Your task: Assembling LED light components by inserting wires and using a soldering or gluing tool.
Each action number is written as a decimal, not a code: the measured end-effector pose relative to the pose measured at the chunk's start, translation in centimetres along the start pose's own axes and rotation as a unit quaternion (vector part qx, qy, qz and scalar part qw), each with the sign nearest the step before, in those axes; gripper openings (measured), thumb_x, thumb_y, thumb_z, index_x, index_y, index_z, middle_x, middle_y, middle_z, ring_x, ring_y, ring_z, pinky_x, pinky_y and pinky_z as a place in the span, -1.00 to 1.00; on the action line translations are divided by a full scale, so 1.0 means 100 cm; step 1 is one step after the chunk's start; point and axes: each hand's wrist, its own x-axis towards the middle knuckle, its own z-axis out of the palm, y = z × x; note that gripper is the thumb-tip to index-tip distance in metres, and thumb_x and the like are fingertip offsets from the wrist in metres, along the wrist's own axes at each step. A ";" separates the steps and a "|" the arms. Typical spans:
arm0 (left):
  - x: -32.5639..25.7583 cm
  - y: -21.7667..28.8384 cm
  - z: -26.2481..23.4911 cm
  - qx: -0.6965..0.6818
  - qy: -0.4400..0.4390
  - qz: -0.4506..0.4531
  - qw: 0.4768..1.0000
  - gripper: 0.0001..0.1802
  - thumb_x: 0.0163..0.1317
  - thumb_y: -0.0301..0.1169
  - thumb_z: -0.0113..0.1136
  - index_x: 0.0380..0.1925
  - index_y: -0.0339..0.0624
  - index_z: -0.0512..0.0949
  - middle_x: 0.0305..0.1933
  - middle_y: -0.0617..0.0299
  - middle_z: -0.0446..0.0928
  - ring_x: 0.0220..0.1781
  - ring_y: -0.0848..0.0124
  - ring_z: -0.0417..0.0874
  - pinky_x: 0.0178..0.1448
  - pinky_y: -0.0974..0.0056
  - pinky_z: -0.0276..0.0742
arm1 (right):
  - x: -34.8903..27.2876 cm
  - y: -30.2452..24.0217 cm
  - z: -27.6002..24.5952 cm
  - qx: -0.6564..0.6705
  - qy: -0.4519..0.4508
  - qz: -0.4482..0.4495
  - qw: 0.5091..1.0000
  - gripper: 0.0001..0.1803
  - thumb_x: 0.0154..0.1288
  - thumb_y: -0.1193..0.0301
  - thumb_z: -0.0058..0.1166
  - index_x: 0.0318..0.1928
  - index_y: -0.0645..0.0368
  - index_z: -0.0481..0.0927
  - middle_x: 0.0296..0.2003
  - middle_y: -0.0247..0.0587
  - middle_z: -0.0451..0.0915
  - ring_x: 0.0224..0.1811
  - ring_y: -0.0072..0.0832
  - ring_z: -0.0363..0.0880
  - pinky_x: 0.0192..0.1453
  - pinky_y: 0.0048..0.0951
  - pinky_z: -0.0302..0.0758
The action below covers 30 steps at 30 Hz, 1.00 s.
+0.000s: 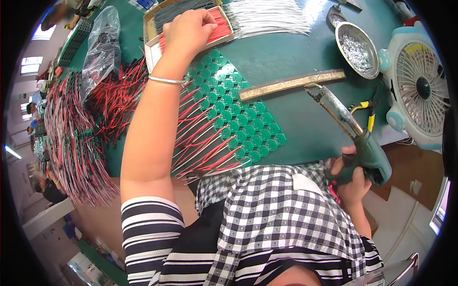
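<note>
My left hand reaches over a cardboard box of cut wires at the far side of the table. Its fingers are curled closed right at the red wires, and the fingertips are partly hidden. In my right hand is a green soldering gun, its metal barrel pointing up and to the left. The tip lies near a long, narrow bar. Below my left hand spreads a panel of round green circuit boards. Red and white wires stick out from its left side.
Bundles of wired boards and a clear plastic bag cover the left. White wires lie beyond the panel. At right are a metal bowl of solder scraps, yellow-handled pliers and a fan.
</note>
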 end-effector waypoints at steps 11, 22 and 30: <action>-0.041 0.029 -0.045 -0.162 0.052 0.061 0.983 -0.88 0.07 -0.37 0.27 -0.39 -0.14 0.62 -0.36 0.09 0.64 -0.19 0.14 0.65 -0.02 0.08 0.41 | -0.005 0.012 -0.013 0.018 -0.090 0.000 0.996 -0.30 0.30 0.03 0.04 0.17 0.40 0.32 -0.07 0.02 0.52 -0.46 -0.43 0.55 -0.39 -0.47 0.48; -0.215 0.082 -0.065 -0.185 -0.081 0.063 0.977 -0.85 -0.12 -0.49 0.29 -0.56 0.01 0.50 -0.53 0.41 0.44 -0.36 0.37 0.43 -0.07 0.17 0.14 | -0.026 0.005 -0.036 -0.187 -0.210 0.038 0.959 -0.50 0.18 0.18 0.14 0.01 0.28 0.47 -0.17 -0.11 0.61 -0.23 -0.29 0.59 0.07 -0.26 0.40; -0.230 0.093 -0.050 -0.167 -0.046 0.040 0.984 -0.82 -0.18 -0.45 0.29 -0.59 0.04 0.46 -0.53 0.41 0.41 -0.31 0.34 0.40 -0.09 0.13 0.09 | -0.020 0.003 -0.036 -0.356 -0.265 -0.122 0.888 -0.70 0.06 0.35 0.19 -0.15 0.12 0.65 -0.10 -0.19 0.62 0.01 -0.15 0.49 0.11 -0.17 0.38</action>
